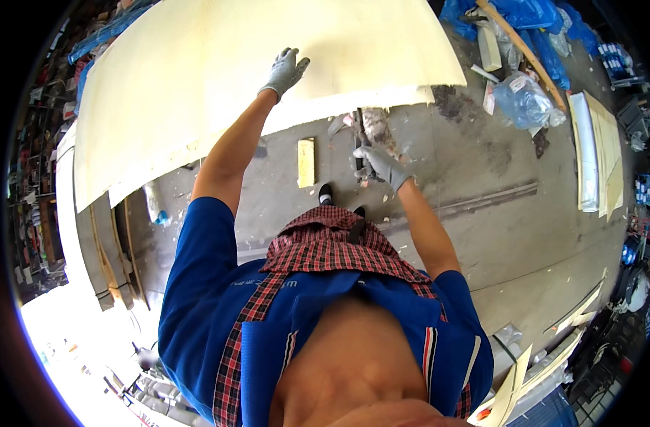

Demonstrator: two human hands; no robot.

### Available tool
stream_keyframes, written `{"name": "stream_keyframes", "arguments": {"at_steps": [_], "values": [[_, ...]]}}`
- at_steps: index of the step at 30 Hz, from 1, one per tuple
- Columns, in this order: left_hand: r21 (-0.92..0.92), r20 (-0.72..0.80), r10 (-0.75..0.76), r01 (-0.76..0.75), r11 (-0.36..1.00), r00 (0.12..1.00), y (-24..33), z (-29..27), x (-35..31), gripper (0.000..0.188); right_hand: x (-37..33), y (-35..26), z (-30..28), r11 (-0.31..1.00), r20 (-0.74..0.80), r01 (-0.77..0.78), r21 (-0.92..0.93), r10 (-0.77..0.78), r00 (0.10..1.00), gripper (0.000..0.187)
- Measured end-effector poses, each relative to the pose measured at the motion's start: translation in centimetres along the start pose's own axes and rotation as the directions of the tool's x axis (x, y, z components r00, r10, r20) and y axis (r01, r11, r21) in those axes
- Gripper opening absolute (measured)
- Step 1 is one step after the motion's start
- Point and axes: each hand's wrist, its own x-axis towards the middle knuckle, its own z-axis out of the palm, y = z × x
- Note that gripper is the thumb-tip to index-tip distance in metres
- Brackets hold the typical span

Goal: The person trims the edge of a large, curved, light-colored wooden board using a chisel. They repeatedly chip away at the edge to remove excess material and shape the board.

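While the pale panel filled the upper view, these stood out:
Panel (218,78): large cream sheet, raised over the concrete floor (495,220).
Left hand (286,70): gloved, fingers spread flat on the panel.
Right hand (379,165): gloved grip closed around a dark tool handle (358,146).

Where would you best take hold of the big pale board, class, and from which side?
Grip the pale board along its free lower edge, from the person's side; it is broad, thin and flat. The gloved left hand lies flat on its face, likely only steadying it.
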Motion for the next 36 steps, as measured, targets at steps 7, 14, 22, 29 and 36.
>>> {"name": "stream_keyframes", "arguments": {"at_steps": [7, 14, 22, 29, 36], "values": [[0.211, -0.052, -0.055, 0.065, 0.975, 0.997, 0.3, 5.5, 3.8, 0.062, 3.6, -4.2, 0.4, 0.982, -0.132, -0.041, -0.182, 0.017, 0.991, 0.014], [0.267, -0.053, -0.072, 0.084, 0.96, 0.996, 0.7, 5.8, 3.4, 0.065, 6.7, -5.3, 0.2, 0.825, -0.199, -0.076, -0.56, -0.045, 0.979, 0.054], [0.287, -0.033, -0.075, 0.081, 0.955, 0.997, 0.2, 5.7, 4.1, 0.062, 9.5, -1.2, -0.7, 0.772, -0.369, -0.071, -0.632, -0.219, 0.903, 0.023], [0.239, -0.103, -0.062, 0.085, 0.967, 0.993, 0.1, 5.5, 7.1, 0.069, 12.5, 3.5, -2.9, 0.706, -0.347, 0.061, -0.705, -0.419, 0.839, 0.021], [0.266, -0.046, -0.121, 0.129, 0.955, 0.992, 1.0, 4.1, 8.4, 0.075, 14.8, 2.8, -3.8, 0.592, -0.224, 0.214, -0.777, -0.578, 0.784, 0.029]]}}
